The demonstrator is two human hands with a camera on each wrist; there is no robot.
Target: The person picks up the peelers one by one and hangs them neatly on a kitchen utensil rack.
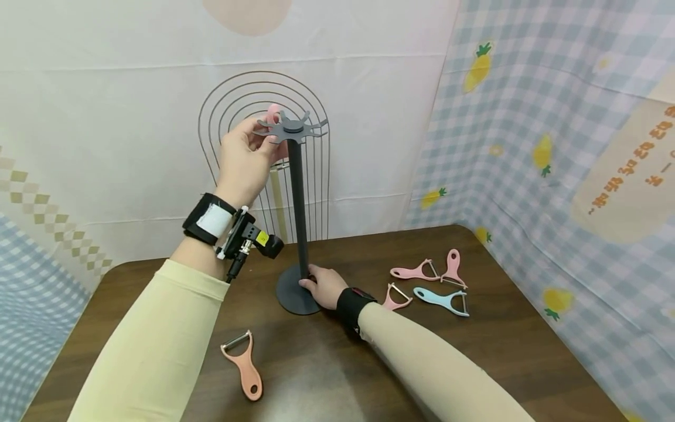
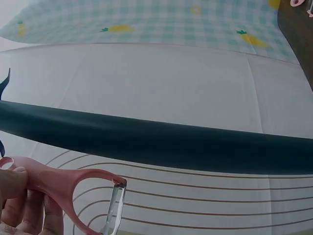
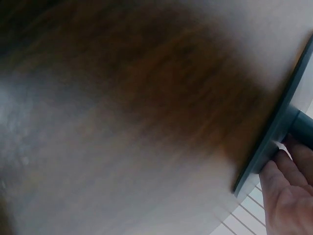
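A dark grey stand rises from the table, with a round base and a ring of curved hooks on top. My left hand pinches a pink peeler by its handle, up beside the hooks. In the left wrist view the peeler's blade end points away from the fingers, next to the pole, and the hole in its handle shows near a hook. Down at the foot of the pole, my right hand grips the stand, fingers around the pole's bottom and against the base.
On the brown table, an orange peeler lies at front left. To the right lie a blue peeler and several pink ones, including one peeler partly behind my right wrist. Patterned cloth hangs behind and at both sides.
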